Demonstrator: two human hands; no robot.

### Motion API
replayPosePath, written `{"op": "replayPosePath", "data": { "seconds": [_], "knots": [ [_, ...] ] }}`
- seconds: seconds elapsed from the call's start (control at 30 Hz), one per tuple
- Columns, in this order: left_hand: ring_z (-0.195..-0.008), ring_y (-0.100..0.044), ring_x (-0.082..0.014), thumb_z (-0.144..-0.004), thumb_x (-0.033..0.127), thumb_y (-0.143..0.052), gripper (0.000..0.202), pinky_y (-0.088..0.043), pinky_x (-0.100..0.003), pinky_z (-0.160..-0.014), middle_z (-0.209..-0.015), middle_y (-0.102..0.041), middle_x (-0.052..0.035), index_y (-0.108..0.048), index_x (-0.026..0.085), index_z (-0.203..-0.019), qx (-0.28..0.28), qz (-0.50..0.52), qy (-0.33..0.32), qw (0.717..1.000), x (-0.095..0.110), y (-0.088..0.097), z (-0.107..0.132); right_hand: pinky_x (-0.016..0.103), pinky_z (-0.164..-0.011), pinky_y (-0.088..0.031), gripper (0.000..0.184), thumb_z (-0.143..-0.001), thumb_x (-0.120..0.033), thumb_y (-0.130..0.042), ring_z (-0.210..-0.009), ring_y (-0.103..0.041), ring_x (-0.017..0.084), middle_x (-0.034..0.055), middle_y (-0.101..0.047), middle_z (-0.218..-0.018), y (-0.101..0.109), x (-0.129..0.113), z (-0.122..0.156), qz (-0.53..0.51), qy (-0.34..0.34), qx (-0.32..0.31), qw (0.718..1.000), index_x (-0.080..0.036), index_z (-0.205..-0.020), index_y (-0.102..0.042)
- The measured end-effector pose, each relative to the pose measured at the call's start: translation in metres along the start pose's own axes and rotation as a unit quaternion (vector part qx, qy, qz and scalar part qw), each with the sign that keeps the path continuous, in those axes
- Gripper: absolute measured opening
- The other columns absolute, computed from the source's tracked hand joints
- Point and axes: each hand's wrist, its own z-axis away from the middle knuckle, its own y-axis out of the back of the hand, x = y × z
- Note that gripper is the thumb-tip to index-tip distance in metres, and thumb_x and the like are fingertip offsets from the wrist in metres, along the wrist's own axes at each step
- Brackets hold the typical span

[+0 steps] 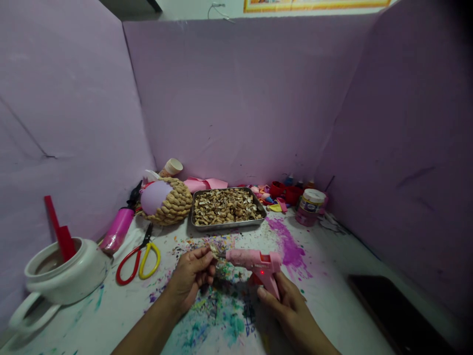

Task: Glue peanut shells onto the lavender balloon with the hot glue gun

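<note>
My right hand [284, 298] is wrapped round the handle of a pink glue gun [251, 259], which has a small red light glowing on its side. Its nozzle points left and meets a small pale nutshell [214, 250] pinched between the thumb and fingers of my left hand [194, 276]. Behind both hands stands a metal tray [229, 226] heaped with broken, brown nutshells [225, 206]. To its left rests a lilac balloon [155, 197], partly covered by rows of shells [175, 202].
Scissors [138, 261] with red and yellow handles lie left, near a white pot [70, 276] and a pink pump [118, 229]. A lidded jar [310, 207] stands right, behind a dark phone-like slab [395, 310]. Coloured balloons [277, 203] lie at the back. Purple panels [240, 98] enclose the paint-stained table.
</note>
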Motion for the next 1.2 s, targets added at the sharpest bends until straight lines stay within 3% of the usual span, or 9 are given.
{"op": "replayPosePath", "data": {
  "seconds": [0.1,0.27,0.53,0.8,1.2],
  "knots": [
    [-0.040,-0.044,-0.0052,-0.055,0.029,-0.077,0.027,-0.036,-0.016,-0.039,-0.047,-0.053,0.0035,-0.058,0.013,-0.065,0.014,-0.018,-0.015,1.000,-0.0003,0.0028,-0.0026,0.030,-0.079,-0.043,0.033,-0.072,-0.033,-0.062,-0.087,-0.058,0.023,0.0064,-0.067,-0.091,0.0000,-0.0021,-0.0006,-0.016,-0.003,0.005,1.000,-0.018,-0.102,-0.062],
    [-0.041,-0.044,-0.0052,-0.052,0.028,-0.079,0.029,-0.034,-0.016,-0.039,-0.046,-0.052,0.0047,-0.059,0.013,-0.067,0.035,-0.038,-0.026,0.998,-0.0013,0.0021,-0.0042,0.027,-0.065,-0.043,0.021,-0.070,-0.033,-0.064,-0.066,-0.054,0.018,0.0024,-0.063,-0.072,-0.0004,0.0013,-0.0023,0.008,0.009,0.014,1.000,-0.016,-0.082,-0.064],
    [-0.041,-0.043,-0.0053,-0.048,0.028,-0.080,0.031,-0.033,-0.017,-0.040,-0.046,-0.051,0.0052,-0.060,0.013,-0.066,0.052,-0.047,-0.033,0.997,-0.0012,-0.0018,-0.0039,0.027,-0.065,-0.042,0.029,-0.068,-0.035,-0.064,-0.069,-0.052,0.019,0.0031,-0.061,-0.074,-0.0012,0.0035,-0.0028,0.003,0.002,0.018,1.000,-0.016,-0.089,-0.063],
    [-0.039,-0.042,-0.0052,-0.050,0.029,-0.079,0.029,-0.032,-0.017,-0.040,-0.044,-0.051,0.0050,-0.059,0.013,-0.065,0.046,-0.053,-0.034,0.997,-0.0015,-0.0007,-0.0045,0.027,-0.063,-0.041,0.019,-0.069,-0.037,-0.062,-0.062,-0.049,0.017,0.0005,-0.055,-0.066,-0.0031,-0.0025,-0.0012,0.002,-0.006,0.015,1.000,-0.019,-0.075,-0.062],
    [-0.039,-0.041,-0.0047,-0.052,0.030,-0.078,0.029,-0.031,-0.017,-0.040,-0.045,-0.051,0.0052,-0.061,0.014,-0.069,0.047,-0.048,-0.036,0.997,-0.0017,0.0014,-0.0059,0.027,-0.070,-0.043,0.021,-0.070,-0.033,-0.063,-0.070,-0.053,0.019,0.0016,-0.060,-0.073,-0.0012,0.0032,-0.0025,0.005,0.008,0.029,1.000,-0.019,-0.086,-0.064]
  ]
}}
